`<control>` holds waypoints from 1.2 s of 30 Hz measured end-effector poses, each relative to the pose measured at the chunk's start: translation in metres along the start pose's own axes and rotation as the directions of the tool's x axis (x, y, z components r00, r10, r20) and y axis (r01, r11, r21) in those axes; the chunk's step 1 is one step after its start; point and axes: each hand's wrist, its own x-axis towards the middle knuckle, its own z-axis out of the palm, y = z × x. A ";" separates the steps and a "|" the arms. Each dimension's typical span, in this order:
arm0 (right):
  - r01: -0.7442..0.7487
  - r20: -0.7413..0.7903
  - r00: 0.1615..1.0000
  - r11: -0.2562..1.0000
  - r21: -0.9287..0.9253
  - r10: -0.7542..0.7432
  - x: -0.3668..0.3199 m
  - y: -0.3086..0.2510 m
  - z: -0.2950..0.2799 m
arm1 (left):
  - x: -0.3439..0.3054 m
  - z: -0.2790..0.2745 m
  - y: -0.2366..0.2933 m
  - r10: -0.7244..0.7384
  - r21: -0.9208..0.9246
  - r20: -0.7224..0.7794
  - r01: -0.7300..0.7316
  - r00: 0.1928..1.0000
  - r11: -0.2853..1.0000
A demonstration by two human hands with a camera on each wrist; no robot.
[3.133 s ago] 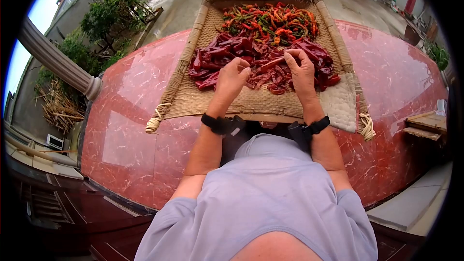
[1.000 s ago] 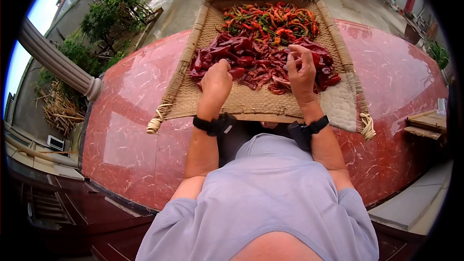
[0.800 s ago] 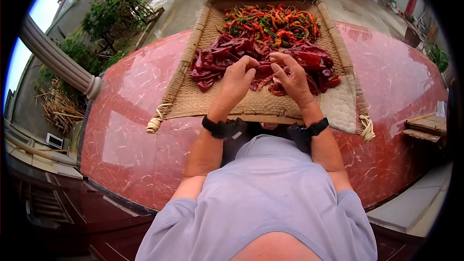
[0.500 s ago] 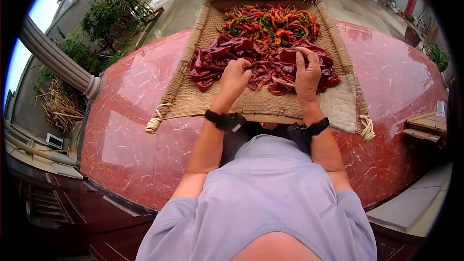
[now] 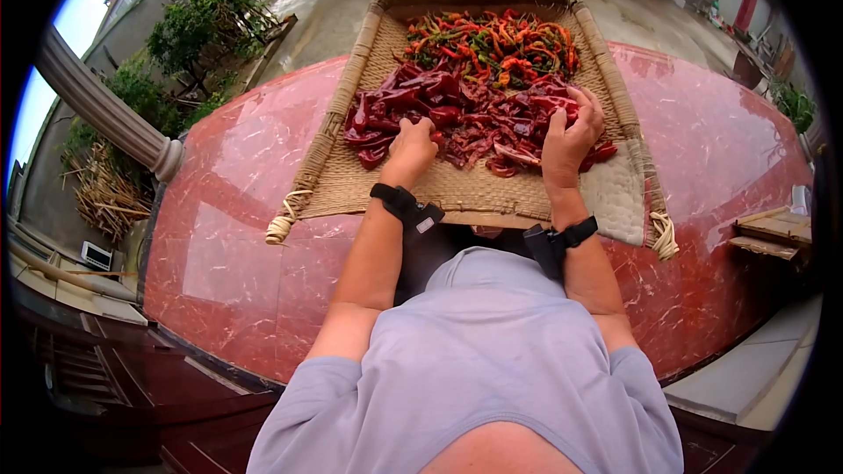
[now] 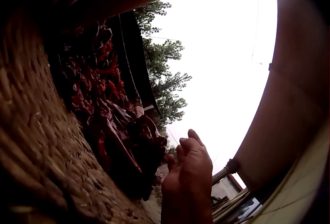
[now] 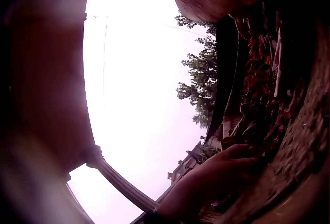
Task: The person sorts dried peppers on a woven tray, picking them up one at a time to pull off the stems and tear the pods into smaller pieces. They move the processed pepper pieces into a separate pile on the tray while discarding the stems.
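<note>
In the head view my left hand [image 5: 413, 154] reaches into the near edge of the pile of whole dark red peppers [image 5: 395, 101] on the left of the woven tray [image 5: 338, 184]. Its fingers curl round a red pepper [image 5: 436, 136], whose end shows beside them; most of it is hidden. My right hand [image 5: 572, 142] is over the pile of dark red peppers on the right, with a glossy red pepper piece [image 5: 565, 107] between thumb and fingers. Wrinkled torn pepper pieces [image 5: 470, 145] lie between the hands. The left wrist view shows my left hand [image 6: 188, 175] beside the peppers.
Thin red, orange and green chillies [image 5: 492, 44] fill the tray's far end. A pale cloth patch [image 5: 612, 197] covers its near right corner. Red marble floor [image 5: 237, 237] surrounds it; a stone column [image 5: 123, 110] rises at left and a wooden stand [image 5: 773, 233] is at right.
Both hands met over the middle of the tray, then parted. The left moved down and back to the left pile; the right carried a dark red pepper piece rightward to the right pile.
</note>
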 end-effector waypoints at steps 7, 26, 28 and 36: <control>0.078 0.047 0.996 0.994 0.079 -0.082 0.002 -0.008 -0.003 | -0.002 -0.007 -0.002 0.032 -0.026 -0.241 -0.039 0.970 0.999; -0.146 0.128 0.985 0.959 0.242 0.118 -0.002 -0.011 0.001 | -0.029 -0.042 0.022 0.103 0.010 -0.282 -0.105 0.954 0.994; -0.129 0.075 0.990 0.979 0.159 0.119 -0.001 -0.010 -0.001 | -0.024 -0.046 -0.001 -0.092 0.183 -0.210 0.132 0.973 0.974; -0.010 -0.009 1.000 0.998 0.068 0.011 0.001 -0.008 -0.001 | -0.023 -0.043 -0.034 -0.160 0.306 -0.170 0.206 0.972 0.929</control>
